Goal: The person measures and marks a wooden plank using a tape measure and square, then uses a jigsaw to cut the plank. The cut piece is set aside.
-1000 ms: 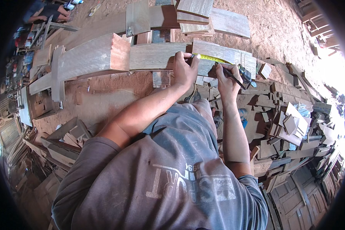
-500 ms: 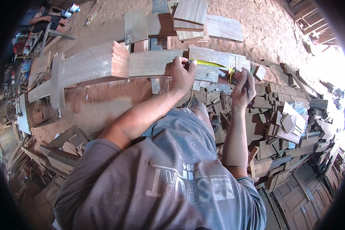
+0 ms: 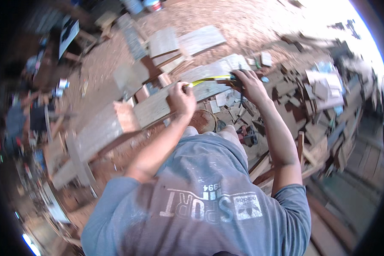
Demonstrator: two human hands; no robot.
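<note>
In the head view, I see the bare left hand pinch a thin yellow measuring tape, twelve o'clock from the grey cloth shirt, over flat grey-brown wooden boards. At one o'clock, the bare right hand grips the tape's dark case.

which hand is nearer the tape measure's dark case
Right. The right hand is on the dark case; the left hand is farther, at the other end of the yellow blade.
</note>
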